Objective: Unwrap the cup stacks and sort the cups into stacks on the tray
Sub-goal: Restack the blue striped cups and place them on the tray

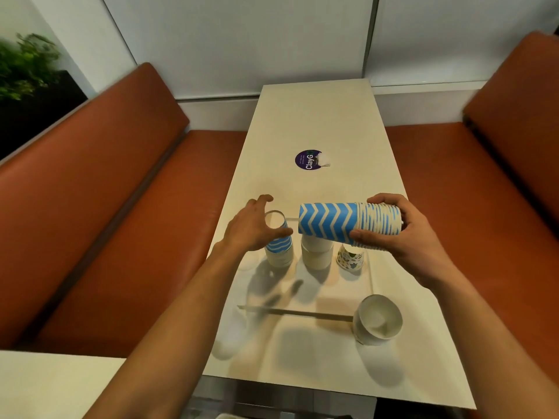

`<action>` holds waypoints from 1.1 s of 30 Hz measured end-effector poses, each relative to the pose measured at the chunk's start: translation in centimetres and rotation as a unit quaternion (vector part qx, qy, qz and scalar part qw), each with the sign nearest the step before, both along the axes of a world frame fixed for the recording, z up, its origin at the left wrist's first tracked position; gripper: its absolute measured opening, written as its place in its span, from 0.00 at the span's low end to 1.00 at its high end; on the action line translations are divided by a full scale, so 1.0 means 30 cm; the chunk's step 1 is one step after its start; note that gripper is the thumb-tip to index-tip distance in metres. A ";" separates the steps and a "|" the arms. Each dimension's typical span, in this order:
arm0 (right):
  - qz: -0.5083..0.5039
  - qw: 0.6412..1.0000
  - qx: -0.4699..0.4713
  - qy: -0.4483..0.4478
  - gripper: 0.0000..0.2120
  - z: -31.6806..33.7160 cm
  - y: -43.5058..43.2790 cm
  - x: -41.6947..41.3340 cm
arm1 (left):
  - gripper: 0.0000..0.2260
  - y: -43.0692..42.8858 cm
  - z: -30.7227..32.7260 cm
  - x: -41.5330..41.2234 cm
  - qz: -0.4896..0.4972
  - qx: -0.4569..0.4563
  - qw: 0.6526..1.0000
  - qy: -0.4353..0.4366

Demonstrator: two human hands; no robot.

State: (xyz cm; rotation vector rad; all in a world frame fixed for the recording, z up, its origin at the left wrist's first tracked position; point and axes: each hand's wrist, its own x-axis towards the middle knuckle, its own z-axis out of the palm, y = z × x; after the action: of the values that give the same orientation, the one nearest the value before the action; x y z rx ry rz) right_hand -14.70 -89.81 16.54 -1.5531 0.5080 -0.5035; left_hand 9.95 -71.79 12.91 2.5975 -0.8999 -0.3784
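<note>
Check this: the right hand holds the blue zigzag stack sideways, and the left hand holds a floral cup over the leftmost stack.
Wrong on the cup. The head view shows the left hand holding a blue zigzag cup, not a floral one, over the leftmost stack. The right hand does hold the blue zigzag stack sideways.

A person's right hand (396,237) grips a sideways stack of blue zigzag cups (335,220) over a white table (317,116) set between orange benches (106,182). The left hand (252,229) holds a single zigzag cup (279,244) on top of a short stack on a clear tray (302,312). Beside it stand a white stack (316,254) and a leaf-printed cup (350,257). Nested white cups (378,320) lie tilted at the tray's near right corner.
</note>
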 end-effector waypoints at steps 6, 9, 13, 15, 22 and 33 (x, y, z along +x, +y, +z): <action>-0.001 1.000 -0.005 0.003 0.36 0.002 0.014 0.015 | 0.26 0.029 0.165 -0.055 0.047 -0.234 0.969 0.063; 0.005 1.000 -0.005 0.007 0.36 0.001 0.022 0.028 | 0.21 0.040 0.218 -0.117 -0.023 -0.278 0.921 0.274; 0.017 1.000 -0.006 0.011 0.35 0.006 0.039 0.046 | 0.19 0.059 0.204 -0.178 -0.082 -0.261 0.903 0.332; 0.015 1.000 -0.003 0.011 0.36 0.006 0.045 0.050 | 0.19 0.063 0.195 -0.187 -0.076 -0.284 0.889 0.350; 0.019 1.000 0.003 0.002 0.36 0.017 0.050 0.063 | 0.21 0.078 0.212 -0.155 -0.065 -0.312 0.877 0.360; -0.062 0.998 0.016 -0.027 0.33 0.001 -0.018 0.033 | 0.20 0.161 0.272 0.025 0.063 -0.305 0.946 0.086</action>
State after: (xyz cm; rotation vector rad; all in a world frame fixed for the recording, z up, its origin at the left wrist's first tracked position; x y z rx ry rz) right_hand -13.72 -90.34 16.58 -1.4783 0.5707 -0.6288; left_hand 10.70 -66.95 21.07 2.0020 -0.6544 -0.2366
